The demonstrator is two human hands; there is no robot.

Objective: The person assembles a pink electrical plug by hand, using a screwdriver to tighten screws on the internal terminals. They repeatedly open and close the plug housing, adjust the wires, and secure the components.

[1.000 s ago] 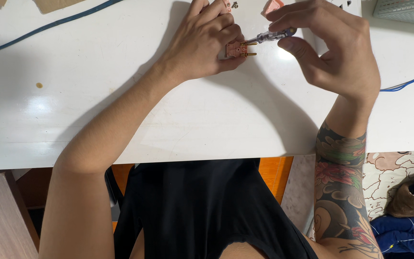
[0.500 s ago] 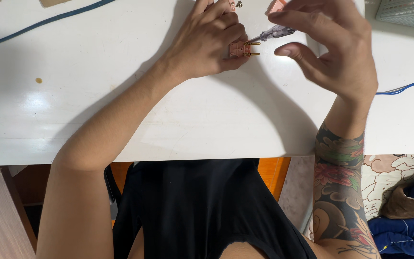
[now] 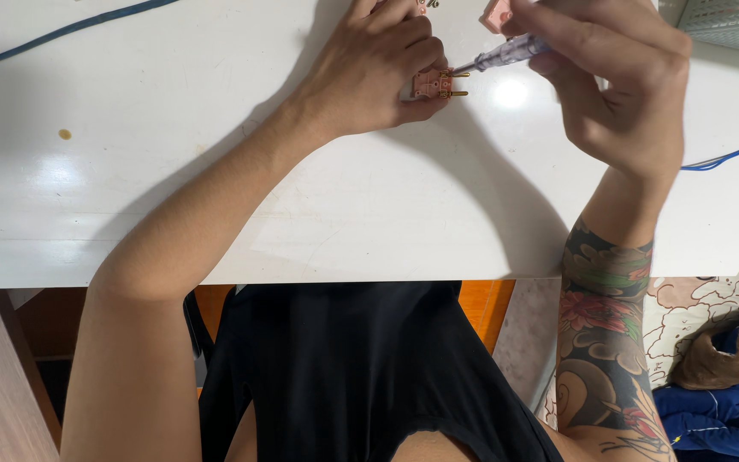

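At a glossy white table (image 3: 215,197), a blue cable (image 3: 62,32) trails well to the far left of the hands and a grey mesh container (image 3: 729,21), contents unseen, sits just beyond the right hand. The left hand (image 3: 369,73) is curled closed, pinning a small pink plug part (image 3: 432,83) with brass prongs against the tabletop. The right hand (image 3: 617,77), fingers closed, grips a clear-handled screwdriver (image 3: 506,56) whose tip meets the prongs; another pink piece (image 3: 495,14) lies just above it.

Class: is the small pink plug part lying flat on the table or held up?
Lying flat: left hand presses the small pink plug part onto the white table.
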